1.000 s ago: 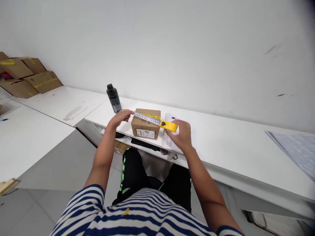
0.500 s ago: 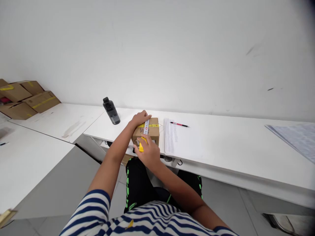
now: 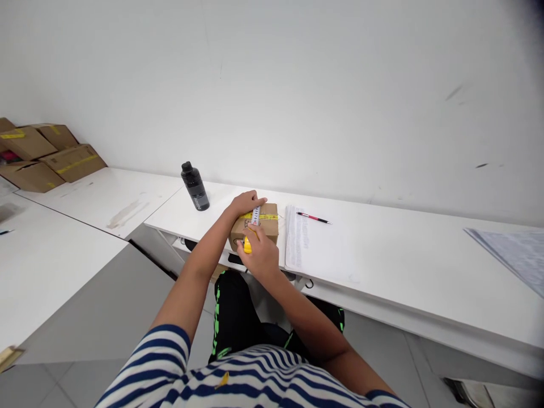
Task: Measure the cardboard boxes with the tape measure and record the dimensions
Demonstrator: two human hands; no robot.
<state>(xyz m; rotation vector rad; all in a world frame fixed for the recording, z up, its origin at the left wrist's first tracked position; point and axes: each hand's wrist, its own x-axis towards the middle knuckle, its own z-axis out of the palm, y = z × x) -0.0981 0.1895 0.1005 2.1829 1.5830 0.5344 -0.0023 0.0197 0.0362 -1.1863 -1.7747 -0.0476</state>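
At the table's (image 3: 403, 260) front edge, toward its left end, the tape measure (image 3: 247, 245) is positioned on the box (image 3: 269, 227), its blade extended front to back across the box top. The right hand (image 3: 262, 255) is closed around the yellow case at the box's front edge. The left hand (image 3: 247, 202) is at the blade's far end, fingers partly curled and thumb extended; whether it grips the blade cannot be told. Yellow adhesive tape (image 3: 269, 216) crosses the box top beneath the blade. Papers (image 3: 318, 252) lie just right of the box, with a pen (image 3: 313, 217) near their back edge. A bottle (image 3: 195, 188) stands upright near the table's back left corner. Cartons (image 3: 76, 161) are stacked on the adjoining left-hand surface, against the wall.
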